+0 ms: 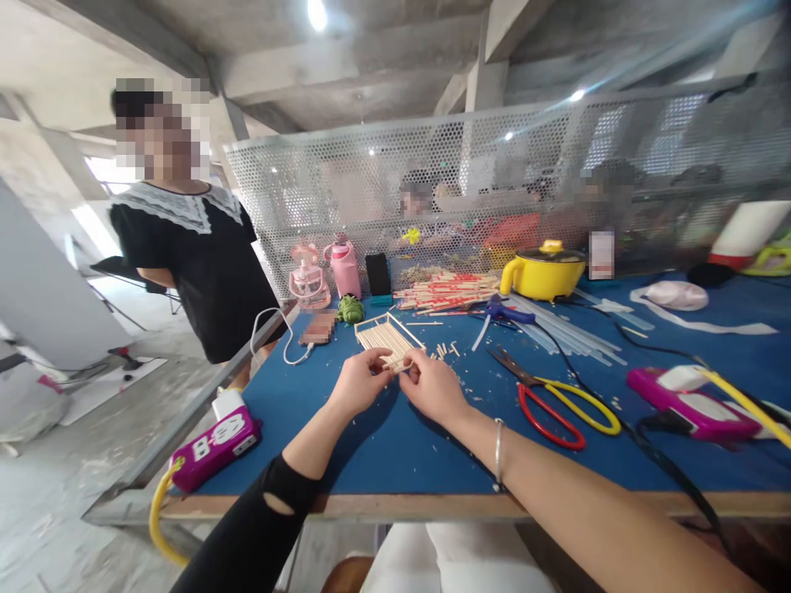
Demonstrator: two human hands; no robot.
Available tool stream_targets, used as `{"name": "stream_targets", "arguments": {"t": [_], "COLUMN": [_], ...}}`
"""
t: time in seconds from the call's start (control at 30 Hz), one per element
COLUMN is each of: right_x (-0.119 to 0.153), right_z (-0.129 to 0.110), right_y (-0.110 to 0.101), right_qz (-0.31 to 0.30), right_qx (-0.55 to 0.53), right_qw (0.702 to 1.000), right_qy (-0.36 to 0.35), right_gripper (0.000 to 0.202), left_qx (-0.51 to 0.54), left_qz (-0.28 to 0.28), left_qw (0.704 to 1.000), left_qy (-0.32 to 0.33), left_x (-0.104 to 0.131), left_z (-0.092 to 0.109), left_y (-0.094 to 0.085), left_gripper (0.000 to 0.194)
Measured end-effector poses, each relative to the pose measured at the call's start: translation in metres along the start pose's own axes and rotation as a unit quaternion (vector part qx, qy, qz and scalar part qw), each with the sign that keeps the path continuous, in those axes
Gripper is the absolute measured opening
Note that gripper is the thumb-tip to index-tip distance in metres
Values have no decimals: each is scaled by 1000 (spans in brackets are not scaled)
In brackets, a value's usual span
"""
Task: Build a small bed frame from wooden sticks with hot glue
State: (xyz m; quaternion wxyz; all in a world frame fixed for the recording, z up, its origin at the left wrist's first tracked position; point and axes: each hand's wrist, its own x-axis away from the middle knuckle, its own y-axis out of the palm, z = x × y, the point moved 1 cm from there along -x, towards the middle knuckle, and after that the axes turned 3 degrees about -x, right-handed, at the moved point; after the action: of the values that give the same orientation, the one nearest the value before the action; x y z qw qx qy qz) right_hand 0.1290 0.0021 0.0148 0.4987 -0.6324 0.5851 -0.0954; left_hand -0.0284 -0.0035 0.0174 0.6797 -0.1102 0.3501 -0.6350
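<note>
A small panel of thin wooden sticks (384, 336), laid side by side with raised rails at its edges, rests at the middle of the blue table. My left hand (358, 383) pinches its near edge between thumb and fingers. At the near right corner, my right hand (436, 385) is closed on the same panel, and the fingers partly hide that edge. Short cut sticks (446, 352) lie just beyond my right hand. Right of it are scissors (553, 399) with one red and one yellow handle, and a blue glue gun (510, 311).
Behind lie a pile of red-tipped sticks (448, 292), a yellow pot (547, 274) and pink bottles (344, 268). Clear glue sticks (568, 329) spread to the right. Purple power strips (216, 445) flank both sides, with cables. A person (191, 255) stands left beyond the table; a perforated screen (371, 181) closes the back.
</note>
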Motion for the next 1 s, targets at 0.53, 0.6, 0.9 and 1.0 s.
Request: {"name": "stream_targets", "arguments": {"t": [0.53, 0.6, 0.9, 1.0], "right_x": [-22, -23, -9, -6], "right_z": [39, 37, 34, 34], "right_y": [5, 7, -8, -9], "right_qz": [21, 13, 32, 41], "right_qx": [-151, -161, -150, -153], "right_qw": [986, 985, 983, 983], "right_qy": [68, 68, 103, 94], "right_gripper": [56, 43, 10, 9], "left_qx": [-10, -8, -2, -3], "left_qz": [3, 2, -20, -27], "left_qw": [1000, 1000, 1000, 999], "left_qy": [-4, -1, 15, 19], "left_x": [2, 2, 2, 2], "left_z": [-2, -2, 0, 0], "left_y": [0, 1, 2, 2], "left_gripper": [33, 33, 36, 37]}}
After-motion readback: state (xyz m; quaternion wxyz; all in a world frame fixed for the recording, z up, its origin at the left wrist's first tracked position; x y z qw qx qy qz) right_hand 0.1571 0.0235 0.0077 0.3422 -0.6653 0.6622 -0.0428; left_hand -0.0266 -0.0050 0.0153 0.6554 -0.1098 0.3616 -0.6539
